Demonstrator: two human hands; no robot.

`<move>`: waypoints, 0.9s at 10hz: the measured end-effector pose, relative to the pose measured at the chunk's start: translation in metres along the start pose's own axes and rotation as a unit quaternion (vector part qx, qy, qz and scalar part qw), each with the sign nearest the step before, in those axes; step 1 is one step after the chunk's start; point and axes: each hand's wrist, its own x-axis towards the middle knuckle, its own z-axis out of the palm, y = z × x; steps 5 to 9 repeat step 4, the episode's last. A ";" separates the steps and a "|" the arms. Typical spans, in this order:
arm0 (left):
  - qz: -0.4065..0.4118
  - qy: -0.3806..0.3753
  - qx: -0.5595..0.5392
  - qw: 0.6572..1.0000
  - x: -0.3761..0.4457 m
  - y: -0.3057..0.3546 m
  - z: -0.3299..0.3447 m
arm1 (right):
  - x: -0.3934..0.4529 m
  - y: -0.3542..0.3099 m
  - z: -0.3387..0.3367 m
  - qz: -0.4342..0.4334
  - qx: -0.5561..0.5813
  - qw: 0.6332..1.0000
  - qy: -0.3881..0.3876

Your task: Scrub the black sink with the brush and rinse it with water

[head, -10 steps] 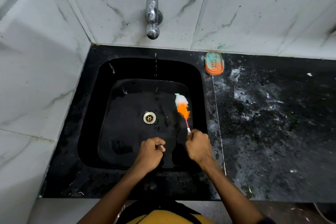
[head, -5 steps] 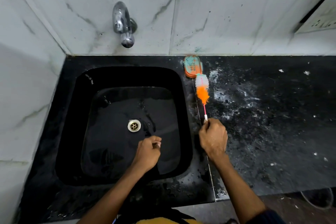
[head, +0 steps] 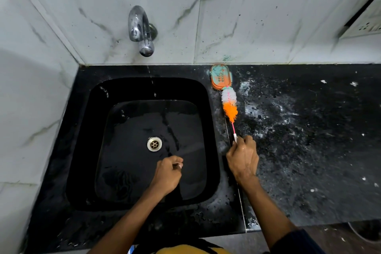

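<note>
Over the basin, left to right:
Sink [head: 86, 150]: wet, glossy, no suds visible; scrubbing looks done.
Tap [head: 141, 31]: drops fall from the spout into the sink.
Left hand [head: 168, 173]: above the basin, fingers curled; whether they hold anything, cannot tell.
Right hand [head: 243, 156]: grip closed on the brush handle.
Brush [head: 229, 105]: bristles over the counter [head: 309, 150], tip by the soap dish [head: 221, 77].
Left: likely setting it down, perhaps a final rinse.
</note>
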 end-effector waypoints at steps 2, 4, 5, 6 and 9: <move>-0.007 0.007 -0.002 1.000 -0.002 -0.002 -0.001 | 0.002 0.003 0.000 -0.008 -0.008 1.000 -0.018; -0.011 0.011 -0.009 1.000 -0.005 -0.004 -0.004 | -0.002 0.002 -0.001 -0.018 -0.005 0.999 0.029; -0.011 0.011 -0.009 1.000 -0.005 -0.004 -0.004 | -0.002 0.002 -0.001 -0.018 -0.005 0.999 0.029; -0.011 0.011 -0.009 1.000 -0.005 -0.004 -0.004 | -0.002 0.002 -0.001 -0.018 -0.005 0.999 0.029; -0.011 0.011 -0.009 1.000 -0.005 -0.004 -0.004 | -0.002 0.002 -0.001 -0.018 -0.005 0.999 0.029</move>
